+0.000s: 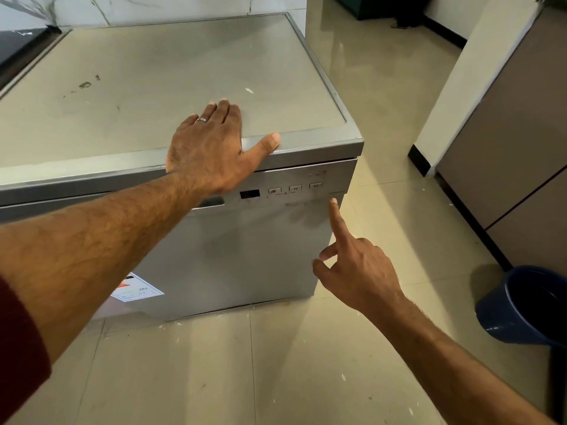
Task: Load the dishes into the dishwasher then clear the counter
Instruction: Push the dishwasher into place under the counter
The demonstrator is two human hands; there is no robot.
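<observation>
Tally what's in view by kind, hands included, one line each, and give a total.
Dishwasher: 1
Control buttons: 3
Blue bucket: 1
Hands: 2, left hand flat on the dishwasher top, right hand pointing
Total: 7

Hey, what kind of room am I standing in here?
Most likely a home kitchen: a silver freestanding dishwasher with a button panel, a black glass cooktop beside it against a white marble-look wall, and a dark blue plastic bucket on the glossy tiled floor.
</observation>
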